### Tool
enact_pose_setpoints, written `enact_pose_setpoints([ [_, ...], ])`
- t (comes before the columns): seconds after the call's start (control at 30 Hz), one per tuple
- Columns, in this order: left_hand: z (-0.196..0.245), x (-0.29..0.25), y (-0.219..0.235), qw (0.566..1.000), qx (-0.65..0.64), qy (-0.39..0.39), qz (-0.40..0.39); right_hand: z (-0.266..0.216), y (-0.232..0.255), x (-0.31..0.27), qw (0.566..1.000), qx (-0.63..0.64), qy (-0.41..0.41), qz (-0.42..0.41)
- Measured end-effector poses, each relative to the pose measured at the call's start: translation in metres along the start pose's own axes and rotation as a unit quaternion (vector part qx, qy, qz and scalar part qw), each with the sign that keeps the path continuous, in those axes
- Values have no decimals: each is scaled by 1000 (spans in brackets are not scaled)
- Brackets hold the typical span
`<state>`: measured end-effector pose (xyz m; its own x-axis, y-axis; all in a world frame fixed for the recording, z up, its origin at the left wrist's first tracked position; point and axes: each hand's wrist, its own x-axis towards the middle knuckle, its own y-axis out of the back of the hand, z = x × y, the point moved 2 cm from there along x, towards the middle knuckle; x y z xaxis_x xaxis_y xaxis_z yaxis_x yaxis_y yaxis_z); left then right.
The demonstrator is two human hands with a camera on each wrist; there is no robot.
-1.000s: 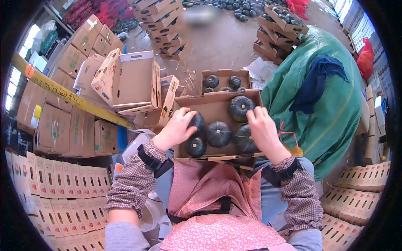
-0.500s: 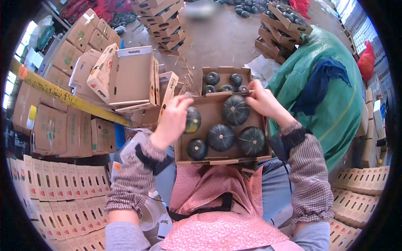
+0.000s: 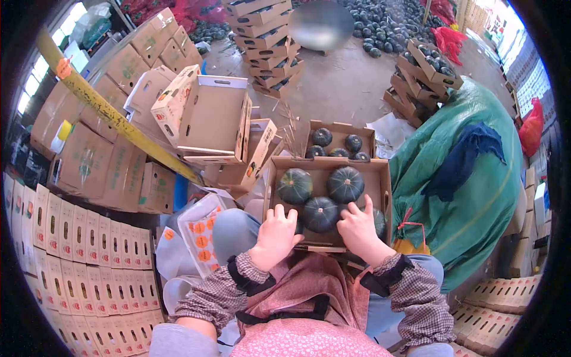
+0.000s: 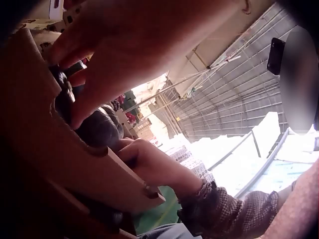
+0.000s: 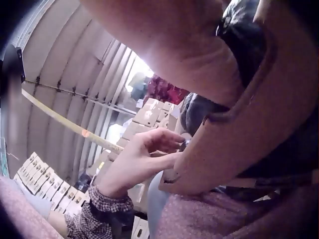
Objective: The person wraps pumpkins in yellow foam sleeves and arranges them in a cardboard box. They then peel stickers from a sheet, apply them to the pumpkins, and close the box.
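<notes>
Both of my hands are at the near side of the cardboard box (image 3: pixel 378 183), which sits directly in front of my pink apron (image 3: pixel 315 340). My left hand (image 3: pixel 275 235) is at the near left corner; its thumb and fingers are set apart around the small pumpkin (image 3: pixel 300 226), which is mostly covered in the head view. My right hand (image 3: pixel 360 233) is at the near right part of the box, between the middle pumpkin (image 3: pixel 321 214) and the right pumpkin (image 3: pixel 379 222). Its index finger points away from me and the other fingers are bent; whether they pinch a pumpkin I cannot tell.

All the pumpkins named so far lie inside the box. Two further large ones lie along its far side: the far left pumpkin (image 3: pixel 294 186) and the far right pumpkin (image 3: pixel 345 184), side by side.

Just beyond the box is a smaller carton (image 3: pixel 344 127) holding several little pumpkins (image 3: pixel 322 137). To the right, a blue cloth (image 3: pixel 467 157) lies on a green sheet (image 3: pixel 467 232). To the left, an open box (image 3: pixel 211 119) rests tilted on other cartons, near a yellow beam (image 3: pixel 107 116). A tall stack of boxes (image 3: pixel 264 43) stands farther off, and a pumpkin pile (image 3: pixel 386 27) covers part of the floor (image 3: pixel 333 89) beyond.
</notes>
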<state>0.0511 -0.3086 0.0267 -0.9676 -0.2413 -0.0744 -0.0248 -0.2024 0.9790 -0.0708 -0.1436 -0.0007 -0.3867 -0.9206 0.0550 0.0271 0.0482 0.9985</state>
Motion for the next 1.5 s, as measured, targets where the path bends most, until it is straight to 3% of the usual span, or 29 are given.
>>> enact_pose_setpoints([
  [0.03, -2, 3, -5, 1000, -16, 9, -17, -2, 0, 0, 999, 30, 20, 17],
  [0.1, -9, 8, -20, 997, -52, 30, -52, -6, 2, 1, 998, 17, 47, -37],
  [0.23, -18, 12, -27, 995, -67, -33, 67, -5, -3, 1, 994, -24, 79, -69],
  [0.33, -32, 12, -13, 983, -178, -39, 35, 11, -1, 4, 986, 43, 151, -58],
  [0.43, -50, 20, -2, 913, -387, -46, -125, 42, 40, 15, 912, 371, 174, -26],
  [0.47, -49, 21, 7, 920, -354, -72, -150, 57, 62, 16, 893, 428, 132, -27],
  [0.5, -52, 22, 3, 929, -333, -101, -123, 74, 78, 16, 858, 502, 51, -94],
  [0.53, -55, 23, -7, 936, -312, -131, -96, 91, 84, 17, 830, 553, 50, -50],
  [0.57, -57, 24, -14, 941, -290, -160, -68, 105, 93, 20, 811, 584, -2, -38],
  [0.63, -57, 27, -17, 955, -251, -159, -8, 137, 91, 31, 830, 553, -62, 27],
  [0.7, -51, 28, -19, 975, -169, -139, 28, 159, 79, 41, 801, 501, -275, 176],
  [0.8, -45, 33, -14, 994, -35, -101, 27, 147, 63, 37, 861, 356, -262, 252],
  [0.83, -45, 38, -6, 992, -69, -88, 60, 126, 77, 34, 890, 359, -227, 166],
  [0.9, -46, 51, 14, 982, -133, -61, 120, 99, 56, 36, 962, 242, 3, 127],
  [0.93, -49, 59, 20, 980, -119, -75, 141, 75, 55, 37, 977, 209, -37, 30],
  [0.97, -49, 65, 22, 986, -107, -76, 102, 56, 53, 42, 984, 158, -67, -41],
  [1.0, -46, 72, 21, 990, -97, -79, 62, 40, 42, 48, 988, 106, -96, -50],
  [1.03, -40, 79, 18, 992, -90, -88, 23, 31, 12, 52, 994, 28, -107, 18],
  [1.07, -37, 85, 7, 994, 8, -108, 18, 25, 0, 56, 992, -12, -110, 58],
  [1.13, -21, 92, 1, 997, 48, -65, -11, 25, 2, 56, 991, 19, -114, 73],
  [1.2, -28, 98, 0, 989, 12, -141, 45, 35, -2, 37, 987, 69, -90, 113],
  [1.23, -31, 99, 9, 982, -94, -161, 27, 44, 34, 19, 986, 150, -68, 17],
  [1.3, -48, 107, 8, 943, -326, -54, -39, 71, 50, -28, 906, 399, -20, 141],
  [1.37, -62, 113, 11, 921, -383, 64, -28, 100, 82, -94, 849, 486, -66, 195],
  [1.4, -72, 119, 13, 961, -275, -38, 11, 117, 90, -132, 823, 516, -199, 124],
  [1.43, -76, 115, 12, 975, -164, -138, 55, 136, 77, -172, 790, 547, -246, 130],
  [1.47, -65, 109, 19, 973, -95, -188, 91, 163, 58, -213, 766, 552, -299, 138],
  [1.5, -59, 107, 19, 977, -69, -174, 100, 178, 41, -253, 747, 512, -386, 176],
])
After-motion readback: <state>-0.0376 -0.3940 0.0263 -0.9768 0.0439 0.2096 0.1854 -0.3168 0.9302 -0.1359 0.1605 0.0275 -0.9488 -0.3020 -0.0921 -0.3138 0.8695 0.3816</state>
